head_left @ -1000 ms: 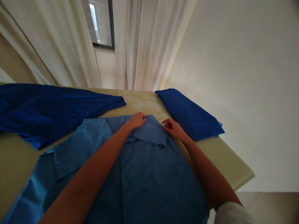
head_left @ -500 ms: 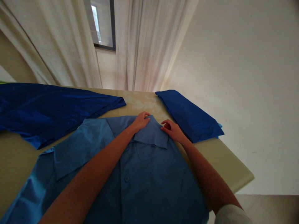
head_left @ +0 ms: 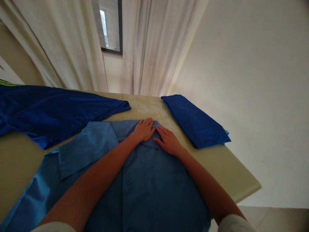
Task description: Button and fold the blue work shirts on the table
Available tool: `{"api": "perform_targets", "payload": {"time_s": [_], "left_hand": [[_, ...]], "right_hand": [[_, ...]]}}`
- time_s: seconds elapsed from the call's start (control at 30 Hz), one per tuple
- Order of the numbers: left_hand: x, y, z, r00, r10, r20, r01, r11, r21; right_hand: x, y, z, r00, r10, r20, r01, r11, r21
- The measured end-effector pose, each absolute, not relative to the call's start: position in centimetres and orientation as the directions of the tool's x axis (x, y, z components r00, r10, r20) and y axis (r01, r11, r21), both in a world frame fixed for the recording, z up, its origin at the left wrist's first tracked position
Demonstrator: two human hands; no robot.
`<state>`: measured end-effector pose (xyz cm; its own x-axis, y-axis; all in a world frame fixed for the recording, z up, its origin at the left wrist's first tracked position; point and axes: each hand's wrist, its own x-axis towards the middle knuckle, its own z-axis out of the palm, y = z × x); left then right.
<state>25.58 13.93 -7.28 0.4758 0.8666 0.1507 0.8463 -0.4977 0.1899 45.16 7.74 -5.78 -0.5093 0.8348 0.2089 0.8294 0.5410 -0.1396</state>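
Observation:
A light blue buttoned shirt (head_left: 149, 187) lies spread on the beige table (head_left: 231, 174), collar end away from me. My left hand (head_left: 144, 129) lies flat on the collar with its fingers stretched out. Right beside it, my right hand (head_left: 167, 141) also presses flat on the collar, fingers extended. Both hands hold nothing. A short sleeve (head_left: 84, 148) of the shirt spreads out to the left.
A dark blue garment (head_left: 53, 112) lies spread at the left rear of the table. A folded dark blue cloth (head_left: 195, 120) sits at the right rear near the table edge. White curtains (head_left: 149, 45) and a window hang behind the table.
Both hands have gone from pinching the collar's edges to lying flat on it, side by side. The right hand moved left toward the left hand.

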Motion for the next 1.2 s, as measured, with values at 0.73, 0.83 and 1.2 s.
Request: {"api": "perform_targets", "payload": {"time_s": [0.73,0.83,1.2], "left_hand": [[-0.9,-4.8,-5.1,0.315,0.944,0.095,0.948,-0.309,-0.077],[-2.6,-4.9,-4.2,0.301,0.949,0.095,0.952,-0.292,-0.096],[-5.7,-8.9,-4.6,0.155,0.967,0.204,0.984,-0.169,0.054]], "right_hand": [[43.4,4.7,-3.7,-0.642,0.758,0.111,0.765,0.628,0.141],[42.8,3.8,-2.8,-0.572,0.816,0.088,0.81,0.544,0.221],[49.5,-2.9,-5.2,-0.483,0.835,0.264,0.849,0.52,-0.092]]}}
